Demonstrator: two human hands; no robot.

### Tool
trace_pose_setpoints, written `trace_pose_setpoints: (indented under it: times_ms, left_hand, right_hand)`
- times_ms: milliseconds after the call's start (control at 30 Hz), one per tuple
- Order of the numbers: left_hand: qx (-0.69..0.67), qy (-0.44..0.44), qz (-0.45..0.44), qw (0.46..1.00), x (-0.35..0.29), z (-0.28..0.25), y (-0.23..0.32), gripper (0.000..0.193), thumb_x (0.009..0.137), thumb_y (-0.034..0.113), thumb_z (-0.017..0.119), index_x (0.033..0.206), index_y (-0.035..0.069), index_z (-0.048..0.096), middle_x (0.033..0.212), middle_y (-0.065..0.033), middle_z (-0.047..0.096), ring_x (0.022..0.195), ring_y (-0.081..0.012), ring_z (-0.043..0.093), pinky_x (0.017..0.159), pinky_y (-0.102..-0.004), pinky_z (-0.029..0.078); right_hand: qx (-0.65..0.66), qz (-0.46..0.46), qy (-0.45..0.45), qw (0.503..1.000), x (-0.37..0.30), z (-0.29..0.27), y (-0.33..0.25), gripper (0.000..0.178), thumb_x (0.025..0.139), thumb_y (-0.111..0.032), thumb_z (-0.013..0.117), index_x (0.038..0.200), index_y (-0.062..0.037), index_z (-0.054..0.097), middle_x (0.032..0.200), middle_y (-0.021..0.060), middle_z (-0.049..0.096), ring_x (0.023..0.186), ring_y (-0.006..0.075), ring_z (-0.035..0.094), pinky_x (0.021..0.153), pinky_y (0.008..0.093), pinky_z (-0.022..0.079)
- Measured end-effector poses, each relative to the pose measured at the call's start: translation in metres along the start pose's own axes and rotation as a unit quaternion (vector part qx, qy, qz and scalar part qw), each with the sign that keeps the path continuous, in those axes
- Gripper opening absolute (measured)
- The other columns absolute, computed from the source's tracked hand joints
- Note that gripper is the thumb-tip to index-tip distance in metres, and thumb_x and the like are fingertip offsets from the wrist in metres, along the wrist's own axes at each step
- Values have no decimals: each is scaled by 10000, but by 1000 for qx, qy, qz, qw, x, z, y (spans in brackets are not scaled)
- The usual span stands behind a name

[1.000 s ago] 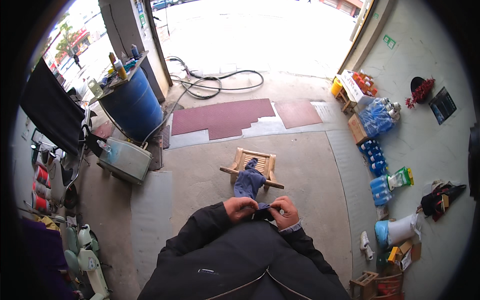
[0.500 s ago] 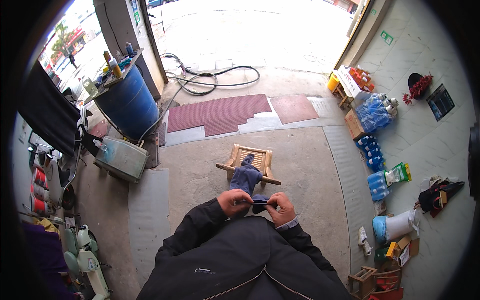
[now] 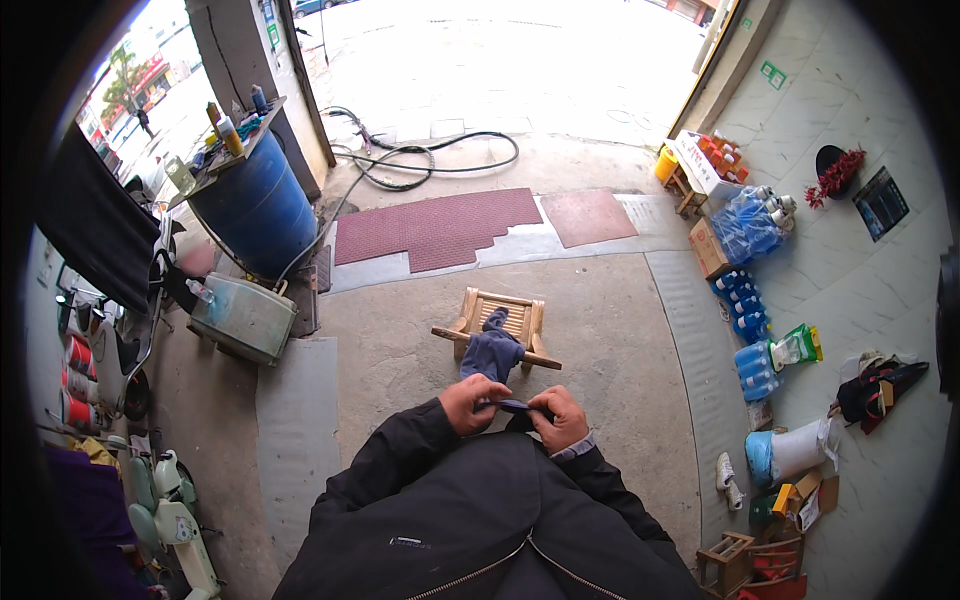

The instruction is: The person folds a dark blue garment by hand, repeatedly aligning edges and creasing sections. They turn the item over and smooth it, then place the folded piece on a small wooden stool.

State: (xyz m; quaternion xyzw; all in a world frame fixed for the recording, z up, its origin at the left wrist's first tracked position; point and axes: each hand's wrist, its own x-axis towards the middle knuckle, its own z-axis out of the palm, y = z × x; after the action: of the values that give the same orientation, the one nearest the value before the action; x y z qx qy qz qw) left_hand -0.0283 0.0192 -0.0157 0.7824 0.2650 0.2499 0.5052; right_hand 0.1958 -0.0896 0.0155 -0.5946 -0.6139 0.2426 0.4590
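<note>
While both hands pinch it from either side, a small dark navy fabric piece (image 3: pixel 514 406) spans the gap at the lower centre of the frame.

The left hand (image 3: pixel 468 404) and the right hand (image 3: pixel 560 418) each have thumb and fingers closed on an end, so neither is nearer; its long axis runs roughly left to right between them. Just above in the frame, a crumpled blue-grey cloth (image 3: pixel 490 355) drapes over a low, slatted wooden chair (image 3: pixel 515 319), nearer the left hand than the right; whether cloth and fabric piece join cannot be told.
</note>
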Motion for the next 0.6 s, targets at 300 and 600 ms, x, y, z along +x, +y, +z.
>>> trace_pose_setpoints:
  times_ms: [300, 600]
  left_hand:
    - [17, -31, -10, 999, -2, 1, 6, 276, 882, 21, 698, 1145, 100, 719, 948, -78, 595, 881, -229, 629, 808, -335, 539]
    - [-42, -64, -45, 996, -3, 3, 17, 237, 910, 122, 786, 1135, 78, 725, 818, -38, 631, 702, -119, 589, 659, -293, 500]
  right_hand:
    - [-2, -2, 2, 1000, -1, 1, 1, 163, 796, 81, 755, 892, -24, 676, 929, 114, 646, 856, 294, 669, 749, 359, 538]
    - [-11, -3, -11, 1000, -2, 3, 6, 181, 783, 88, 703, 912, -27, 650, 946, 137, 637, 864, 323, 669, 754, 375, 542]
